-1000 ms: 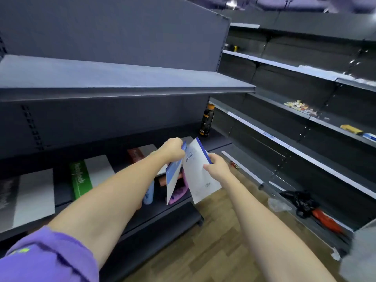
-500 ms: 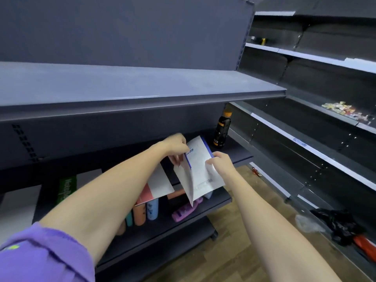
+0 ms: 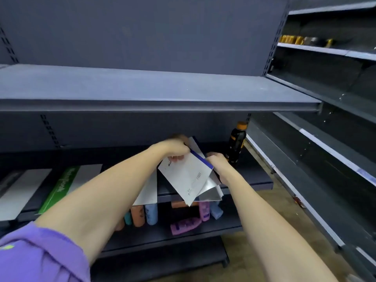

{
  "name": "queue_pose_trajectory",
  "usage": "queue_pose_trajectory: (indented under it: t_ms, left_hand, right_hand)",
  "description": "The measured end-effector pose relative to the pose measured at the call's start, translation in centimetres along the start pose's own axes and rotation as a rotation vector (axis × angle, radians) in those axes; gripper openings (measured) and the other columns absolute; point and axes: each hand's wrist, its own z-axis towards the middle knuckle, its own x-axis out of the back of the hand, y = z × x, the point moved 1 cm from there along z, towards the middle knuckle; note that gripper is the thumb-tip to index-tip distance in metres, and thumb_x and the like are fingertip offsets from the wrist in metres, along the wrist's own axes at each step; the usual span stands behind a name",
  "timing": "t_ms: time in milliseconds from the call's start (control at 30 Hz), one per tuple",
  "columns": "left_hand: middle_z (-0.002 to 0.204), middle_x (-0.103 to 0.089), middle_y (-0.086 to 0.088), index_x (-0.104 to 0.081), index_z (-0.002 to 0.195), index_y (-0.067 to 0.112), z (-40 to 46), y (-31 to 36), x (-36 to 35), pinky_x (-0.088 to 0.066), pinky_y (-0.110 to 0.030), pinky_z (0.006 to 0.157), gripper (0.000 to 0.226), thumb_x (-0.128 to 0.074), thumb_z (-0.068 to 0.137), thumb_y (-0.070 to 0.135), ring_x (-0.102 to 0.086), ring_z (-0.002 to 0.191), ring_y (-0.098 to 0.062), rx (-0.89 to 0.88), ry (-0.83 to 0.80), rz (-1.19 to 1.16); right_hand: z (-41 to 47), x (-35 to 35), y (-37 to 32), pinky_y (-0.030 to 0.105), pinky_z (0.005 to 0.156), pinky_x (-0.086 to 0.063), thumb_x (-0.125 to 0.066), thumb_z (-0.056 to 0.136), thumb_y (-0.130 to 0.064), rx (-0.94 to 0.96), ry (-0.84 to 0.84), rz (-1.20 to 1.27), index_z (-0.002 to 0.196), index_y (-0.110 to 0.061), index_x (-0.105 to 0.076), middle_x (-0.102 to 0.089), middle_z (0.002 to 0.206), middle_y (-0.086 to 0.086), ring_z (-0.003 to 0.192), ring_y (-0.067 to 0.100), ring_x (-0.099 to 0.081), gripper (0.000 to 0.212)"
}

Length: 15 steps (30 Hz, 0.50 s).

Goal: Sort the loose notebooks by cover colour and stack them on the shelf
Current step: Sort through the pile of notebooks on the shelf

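Note:
My left hand (image 3: 173, 148) grips the top edge of a white notebook with a blue spine (image 3: 186, 177), its back cover and barcode facing me. My right hand (image 3: 216, 161) holds the same bundle at its right edge, where more white sheets or notebooks (image 3: 211, 191) fan out underneath. The bundle hangs tilted over the front of the middle shelf (image 3: 256, 183). On that shelf to the left lie a green-and-white notebook (image 3: 67, 186), a grey-and-white notebook (image 3: 22, 190) and another white one (image 3: 148, 192), partly hidden by my left forearm.
A dark bottle with an orange cap (image 3: 236, 144) stands on the middle shelf just right of my hands. Pink, blue and orange bottles (image 3: 183, 223) lie on the lower shelf. The wide upper shelf (image 3: 154, 92) juts out above. More shelving runs along the right.
My view has swung left and closer to the shelf. Both hands carried the blue-spined notebook bundle up and inward, and it now tilts flatter over the middle shelf edge.

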Motion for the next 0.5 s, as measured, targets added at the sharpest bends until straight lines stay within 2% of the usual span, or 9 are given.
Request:
queue_pose_trajectory:
  t_ms: [33,100,167,233,267,300,367,433,500]
  left_hand:
    - [0.087,-0.067,-0.009,-0.061,0.111,0.012,0.1,0.3,0.1,-0.051,-0.026,0.052,0.029,-0.045,0.087,0.008,-0.058,0.06,-0.019,-0.003,0.04,0.035]
    - [0.093,-0.06,-0.002,-0.061,0.11,0.017,0.2,1.0,0.1,-0.042,-0.021,0.05,0.027,-0.049,0.088,0.006,-0.052,0.064,-0.011,-0.018,0.125,0.116]
    - [0.101,-0.057,-0.003,-0.059,0.099,0.017,0.5,1.5,-0.2,-0.04,-0.021,0.054,0.018,-0.048,0.092,0.005,-0.052,0.075,-0.014,-0.013,0.167,0.221]
    - [0.119,-0.051,-0.005,-0.054,0.087,0.023,0.5,1.4,-0.7,-0.046,-0.03,0.081,0.019,-0.045,0.092,0.007,-0.047,0.105,-0.027,0.062,0.199,0.348]
    - [0.125,-0.043,-0.004,-0.053,0.084,0.027,0.3,1.4,-0.9,-0.04,-0.038,0.096,0.022,-0.044,0.09,0.008,-0.037,0.114,-0.03,0.113,0.222,0.415]
    - [0.126,-0.038,-0.003,-0.054,0.083,0.031,0.0,1.3,-1.0,-0.032,-0.044,0.105,0.024,-0.045,0.087,0.009,-0.029,0.115,-0.03,0.147,0.256,0.475]
    - [0.129,-0.037,-0.002,-0.06,0.087,0.033,-0.8,1.0,-1.3,-0.022,-0.048,0.109,0.024,-0.049,0.086,0.011,-0.025,0.119,-0.029,0.16,0.314,0.545]
    - [0.14,-0.038,0.0,-0.066,0.103,0.03,-1.4,0.7,-1.5,-0.018,-0.048,0.11,0.024,-0.054,0.089,0.015,-0.023,0.133,-0.032,0.152,0.33,0.609]
    - [0.139,-0.047,0.0,-0.065,0.107,0.028,-1.9,0.5,-1.4,-0.018,-0.047,0.112,0.024,-0.055,0.09,0.016,-0.03,0.136,-0.032,0.17,0.324,0.642]
  right_hand:
    - [0.3,0.6,-0.1,0.035,0.076,-0.051,-0.053,0.088,-0.001,0.006,-0.03,0.009,0.123,-0.006,-0.056,-0.066,0.098,0.014,0.089,0.029,-0.064,0.035]
    - [0.9,1.6,0.0,0.034,0.074,-0.053,-0.058,0.086,-0.004,0.013,-0.064,0.036,0.119,-0.004,-0.054,-0.066,0.095,0.015,0.084,0.028,-0.064,0.033]
    - [1.5,2.6,0.5,0.043,0.086,-0.056,-0.069,0.076,-0.015,0.019,-0.111,0.034,0.128,-0.007,-0.054,-0.066,0.105,0.014,0.094,0.029,-0.065,0.055]
    - [1.9,3.6,1.0,0.047,0.099,-0.051,-0.072,0.07,-0.018,0.027,-0.158,0.015,0.139,-0.008,-0.049,-0.065,0.12,0.012,0.108,0.03,-0.063,0.073]
    - [2.3,4.0,1.3,0.046,0.103,-0.048,-0.072,0.074,-0.016,0.04,-0.174,0.014,0.141,-0.008,-0.047,-0.061,0.127,0.011,0.113,0.029,-0.059,0.072]
    - [2.4,4.5,1.4,0.044,0.104,-0.046,-0.071,0.078,-0.013,0.044,-0.184,0.013,0.141,-0.008,-0.046,-0.058,0.131,0.011,0.116,0.027,-0.056,0.069]
    - [2.4,5.3,1.3,0.045,0.103,-0.047,-0.069,0.082,-0.009,0.052,-0.208,0.0,0.139,-0.009,-0.046,-0.06,0.125,0.012,0.114,0.029,-0.058,0.062]
    - [2.3,5.9,1.0,0.045,0.095,-0.054,-0.068,0.083,-0.006,0.051,-0.24,0.002,0.128,-0.013,-0.049,-0.066,0.11,0.013,0.102,0.03,-0.065,0.049]
    - [2.3,6.1,0.9,0.047,0.09,-0.057,-0.07,0.079,-0.007,0.054,-0.266,-0.018,0.127,-0.007,-0.051,-0.069,0.107,0.015,0.096,0.032,-0.069,0.052]
